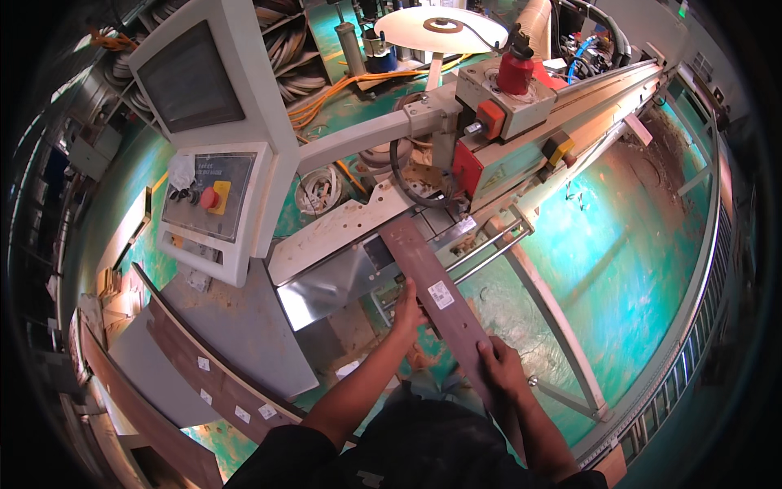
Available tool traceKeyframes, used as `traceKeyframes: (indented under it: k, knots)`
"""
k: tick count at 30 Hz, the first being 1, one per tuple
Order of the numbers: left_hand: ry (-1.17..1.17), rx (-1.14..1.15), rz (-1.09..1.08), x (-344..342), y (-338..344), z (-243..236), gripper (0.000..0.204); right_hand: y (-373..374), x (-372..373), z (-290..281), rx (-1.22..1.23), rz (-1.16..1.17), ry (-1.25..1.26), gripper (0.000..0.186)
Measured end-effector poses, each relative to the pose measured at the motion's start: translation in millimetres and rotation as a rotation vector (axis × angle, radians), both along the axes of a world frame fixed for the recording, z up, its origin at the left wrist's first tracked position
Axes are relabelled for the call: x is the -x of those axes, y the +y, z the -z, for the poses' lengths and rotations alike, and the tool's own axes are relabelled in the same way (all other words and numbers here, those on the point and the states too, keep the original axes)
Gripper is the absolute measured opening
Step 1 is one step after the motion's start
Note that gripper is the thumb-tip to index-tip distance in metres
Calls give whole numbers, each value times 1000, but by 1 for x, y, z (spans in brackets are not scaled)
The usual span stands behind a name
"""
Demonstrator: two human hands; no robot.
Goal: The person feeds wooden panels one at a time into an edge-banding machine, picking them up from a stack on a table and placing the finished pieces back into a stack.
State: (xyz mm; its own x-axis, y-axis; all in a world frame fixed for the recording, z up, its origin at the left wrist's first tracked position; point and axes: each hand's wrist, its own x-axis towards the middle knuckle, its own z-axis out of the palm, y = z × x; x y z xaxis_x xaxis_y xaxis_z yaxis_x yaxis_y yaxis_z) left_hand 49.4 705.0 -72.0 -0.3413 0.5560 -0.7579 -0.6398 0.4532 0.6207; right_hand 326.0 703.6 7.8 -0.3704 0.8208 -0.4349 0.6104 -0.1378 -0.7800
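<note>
A long brown wooden board (421, 259) with a white label slants from the machine's metal table (322, 287) down toward my body. Its far end lies over the table's edge. My left hand (409, 310) holds the board's left edge near the middle, with most fingers hidden beneath it. Lower down, my right hand (503, 367) grips the right edge, thumb on top and the other fingers partly out of sight. The near end of the board runs down past my right hand.
At left stands a control panel (208, 196) with a dark screen (191, 77) and red stop button (210, 198). Labelled brown boards (191, 346) lie at lower left. A long machine beam (586, 102) runs to the far right. A metal frame leg (562, 334) stands right of my hands.
</note>
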Motion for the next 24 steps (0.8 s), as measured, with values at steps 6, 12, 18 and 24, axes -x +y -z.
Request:
traceKeyframes:
  k: [6,12,18,24]
  knots:
    - [41,-24,91,10,11,29,80,14,8,3,94,23,-16,53]
    - [-25,-61,118,13,22,25,81,22,9,11,135,86,-10,51]
    - [-6,45,194,4,47,10,82,50,-2,12,157,119,1,50]
    - [-31,45,205,-17,84,-3,80,85,-22,20,176,118,-28,48]
